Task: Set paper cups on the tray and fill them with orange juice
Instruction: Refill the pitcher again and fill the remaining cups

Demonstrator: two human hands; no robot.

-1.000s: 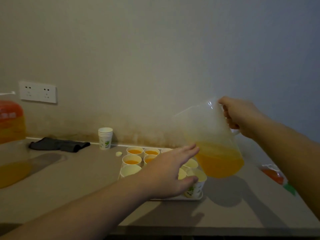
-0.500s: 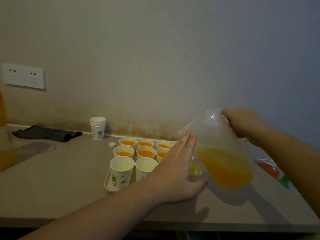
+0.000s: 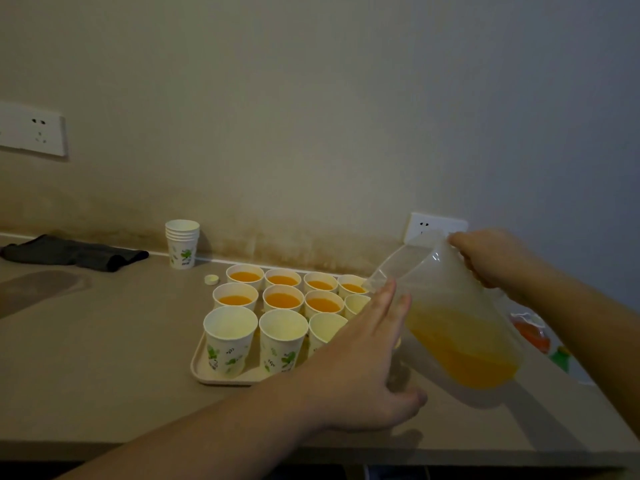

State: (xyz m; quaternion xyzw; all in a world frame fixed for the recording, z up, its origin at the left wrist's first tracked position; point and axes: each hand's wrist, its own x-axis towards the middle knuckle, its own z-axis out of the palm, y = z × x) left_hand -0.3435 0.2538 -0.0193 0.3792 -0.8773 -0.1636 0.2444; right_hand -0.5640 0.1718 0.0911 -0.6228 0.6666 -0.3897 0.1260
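While curled round the handle, right-hand fingers (image 3: pixel 467 251) gripping clear plastic pitcher (image 3: pixel 450 313), tilted spout-down toward the tray. Left-hand fingers (image 3: pixel 388 303) straight, flat against the pitcher's near wall, thumb low beneath; nothing held. Right hand (image 3: pixel 491 258) raised behind; left hand (image 3: pixel 363 368) extended over the tray's right end.

Since 1 s ago: pitcher tipped further, juice run toward the spout; left hand moved from over the cups to the pitcher side. Judged: steadying for the next pour.

Beige tray (image 3: pixel 204 372) on the countertop (image 3: pixel 104 358), holding paper cups (image 3: pixel 228 337): 7 showing orange juice (image 3: pixel 282 301), at least 4 unfilled. Spare cup stack (image 3: pixel 182 244) well apart, by the wall.
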